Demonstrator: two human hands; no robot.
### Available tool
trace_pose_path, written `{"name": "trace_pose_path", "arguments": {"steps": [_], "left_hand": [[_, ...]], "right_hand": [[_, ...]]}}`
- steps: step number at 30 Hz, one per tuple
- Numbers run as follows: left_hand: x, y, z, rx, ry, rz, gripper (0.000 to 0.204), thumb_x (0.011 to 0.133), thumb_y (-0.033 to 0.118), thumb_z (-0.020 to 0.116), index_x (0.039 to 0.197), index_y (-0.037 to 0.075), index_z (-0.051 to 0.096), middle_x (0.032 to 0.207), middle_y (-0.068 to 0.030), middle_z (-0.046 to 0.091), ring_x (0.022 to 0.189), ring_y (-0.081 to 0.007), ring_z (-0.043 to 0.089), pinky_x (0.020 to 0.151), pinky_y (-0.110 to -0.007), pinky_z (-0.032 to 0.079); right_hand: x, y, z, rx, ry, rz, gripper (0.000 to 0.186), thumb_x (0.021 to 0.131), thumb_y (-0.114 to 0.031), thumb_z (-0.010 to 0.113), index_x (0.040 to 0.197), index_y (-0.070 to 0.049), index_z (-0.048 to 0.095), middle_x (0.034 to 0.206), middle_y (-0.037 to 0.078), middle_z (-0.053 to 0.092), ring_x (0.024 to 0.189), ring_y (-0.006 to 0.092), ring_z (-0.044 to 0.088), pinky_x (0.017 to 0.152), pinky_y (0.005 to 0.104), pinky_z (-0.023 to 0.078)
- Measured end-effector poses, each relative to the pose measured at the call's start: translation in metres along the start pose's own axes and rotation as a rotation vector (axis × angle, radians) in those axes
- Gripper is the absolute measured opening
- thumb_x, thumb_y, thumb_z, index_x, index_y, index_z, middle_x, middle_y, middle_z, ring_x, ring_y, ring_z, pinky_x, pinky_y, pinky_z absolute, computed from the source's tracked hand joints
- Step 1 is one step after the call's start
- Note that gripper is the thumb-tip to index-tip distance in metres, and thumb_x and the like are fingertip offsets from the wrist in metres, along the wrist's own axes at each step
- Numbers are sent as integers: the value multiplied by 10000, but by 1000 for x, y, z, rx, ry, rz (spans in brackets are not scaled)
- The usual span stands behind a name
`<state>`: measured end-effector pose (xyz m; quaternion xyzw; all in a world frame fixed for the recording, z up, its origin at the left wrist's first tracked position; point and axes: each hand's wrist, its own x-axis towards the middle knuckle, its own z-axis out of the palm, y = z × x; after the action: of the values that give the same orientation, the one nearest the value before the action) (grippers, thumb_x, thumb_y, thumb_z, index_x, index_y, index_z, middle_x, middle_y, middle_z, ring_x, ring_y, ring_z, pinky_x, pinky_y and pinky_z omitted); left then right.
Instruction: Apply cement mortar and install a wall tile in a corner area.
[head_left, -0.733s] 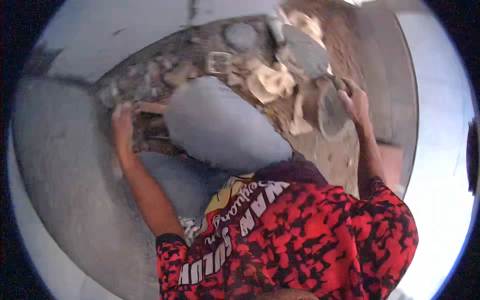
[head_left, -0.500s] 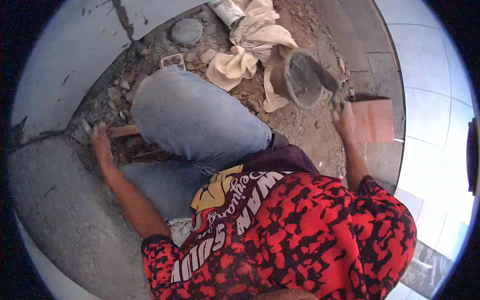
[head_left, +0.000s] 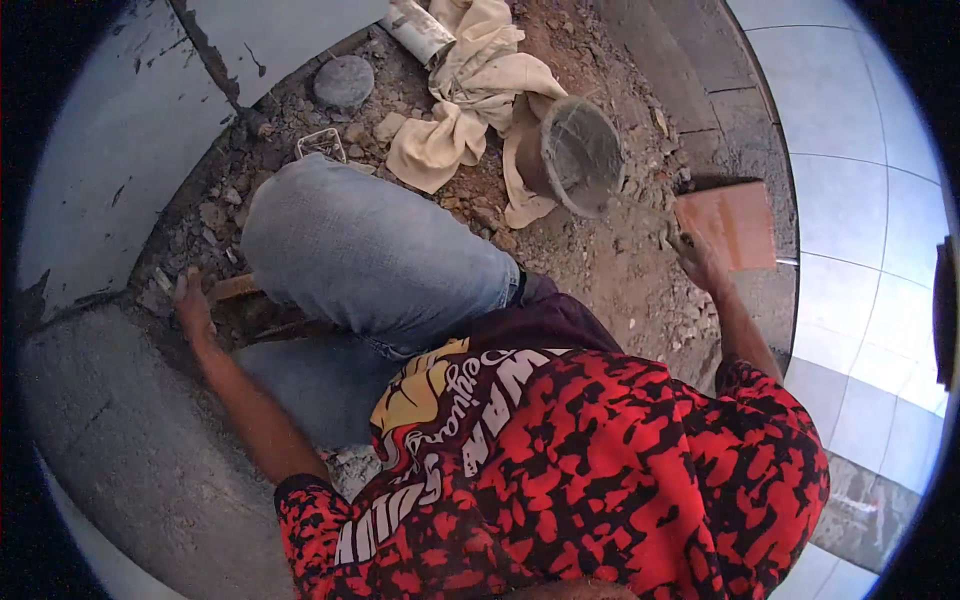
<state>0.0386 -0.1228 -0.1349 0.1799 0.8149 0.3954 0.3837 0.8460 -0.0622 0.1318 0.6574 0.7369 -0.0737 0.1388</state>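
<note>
right hand (head_left: 706, 266) has drawn back from the bucket (head_left: 538, 165) since the earlier frames, where hand and tool were at its rim; it is now to the right of the bucket and nearer the body. its fingers are curled round a mortar-smeared trowel (head_left: 676, 238); blade hard to separate from the grey soil. terracotta tile (head_left: 728, 225) lies right of the bucket, just beside the right hand. left hand (head_left: 192, 303): well left of the bucket, past the bent, jeans-clad knee (head_left: 340, 230), fingertips next to an orange-brown strip (head_left: 232, 288); cannot tell whether it grips anything. bucket itself stands tilted, mouth toward the right, grey mortar coating the inside. cream cloth (head_left: 440, 150) lies bunched left of the bucket, one fold reaching beside it. farther left of it: grey round disc (head_left: 343, 82), rubble around.
</note>
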Motion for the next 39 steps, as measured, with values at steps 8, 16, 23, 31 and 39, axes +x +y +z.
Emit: {"name": "trace_pose_path", "arguments": {"steps": [8, 16, 23, 31, 39], "left_hand": [[-1, -6, -12, 107, 54, 202, 717, 808, 461, 509, 1295, -9, 273, 1262, -162, 387, 1149, -295, 375, 947, -363, 292], [5, 15, -14, -138, -485, 64, 678, 804, 480, 493, 1262, 2, 343, 1229, -182, 422, 1145, -299, 387, 928, -402, 316], [-25, 20, 1, -261, 69, 295, 602, 801, 368, 558, 1249, 13, 367, 1247, -168, 401, 1148, -275, 373, 964, -392, 269], [-7, -1, -17, 32, 1, 151, 594, 838, 410, 474, 1218, -37, 377, 1214, -174, 430, 1116, -291, 415, 934, -367, 311], [-18, 8, -21, 327, 8, 201, 666, 813, 496, 446, 1213, -33, 392, 1223, -196, 416, 1133, -300, 399, 936, -377, 297]], "right_hand": [[29, -11, 29, 1120, -729, 450, 207, 796, -218, 458, 894, -97, 594, 747, 93, 600, 635, 187, 571, 531, 310, 457], [62, 10, -75, 339, -692, 209, 261, 838, -230, 467, 967, -25, 565, 747, 63, 590, 646, 170, 554, 532, 311, 444], [137, -68, -20, -652, -280, -56, 246, 759, -187, 529, 982, -81, 519, 785, 128, 582, 662, 233, 589, 534, 386, 449], [180, -69, 17, -882, -64, -114, 176, 792, -146, 467, 944, -120, 551, 785, 80, 598, 718, 255, 609, 538, 390, 448], [144, -73, 34, -520, -119, -120, 257, 693, -154, 545, 949, -141, 561, 862, 131, 594, 827, 308, 569, 667, 436, 443]]}}
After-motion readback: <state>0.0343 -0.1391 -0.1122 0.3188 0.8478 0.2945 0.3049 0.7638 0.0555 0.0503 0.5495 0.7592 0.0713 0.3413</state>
